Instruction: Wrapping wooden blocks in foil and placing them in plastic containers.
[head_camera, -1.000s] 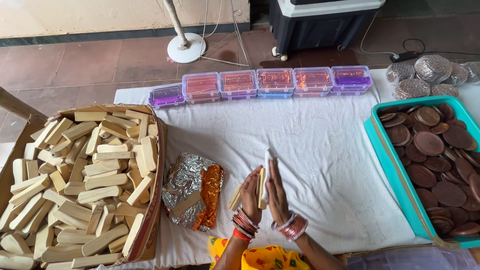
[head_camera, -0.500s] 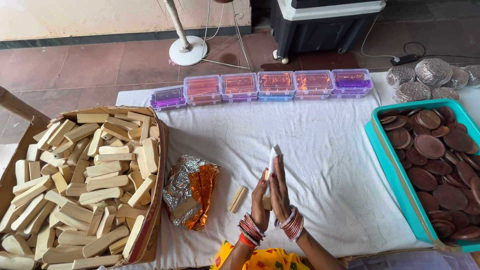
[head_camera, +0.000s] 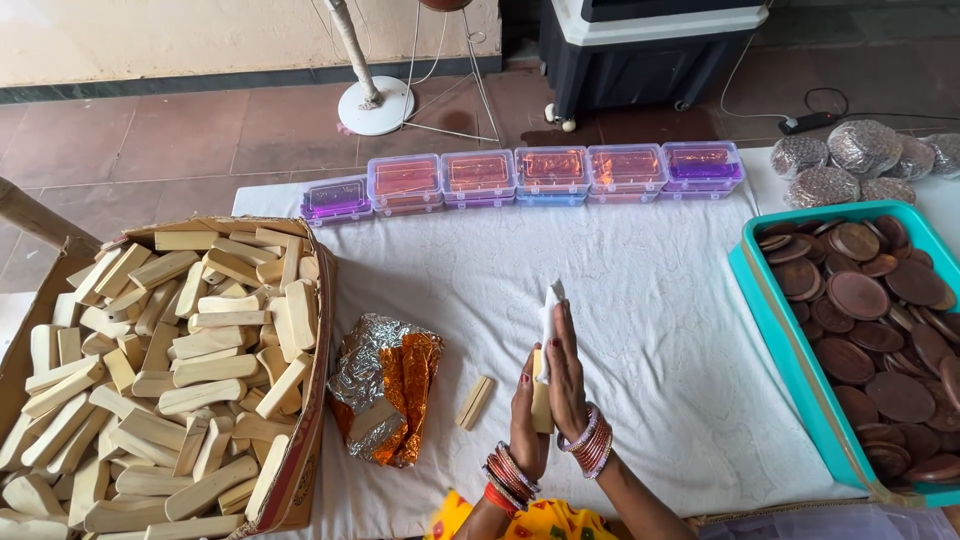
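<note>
Pressed palm to palm, the left hand (head_camera: 527, 415) and right hand (head_camera: 566, 372) clasp a pale wooden block (head_camera: 541, 402) and a white cloth (head_camera: 549, 312) above the white-covered bench (head_camera: 650, 300). Left of them lie a loose block (head_camera: 474, 402), crinkled foil (head_camera: 385, 398) and a cardboard box (head_camera: 300, 470) of smooth blocks; right, a teal tray (head_camera: 770, 330) of dark round discs.

A pale wooden block (head_camera: 541, 400) stands nearly upright, pressed between two flat palms above the near edge of the worktop. A white wrap or cloth (head_camera: 549, 322) covers its upper part, its crumpled tip sticking out above the fingers (head_camera: 566, 345); only the block's lower stretch shows bare.
</note>
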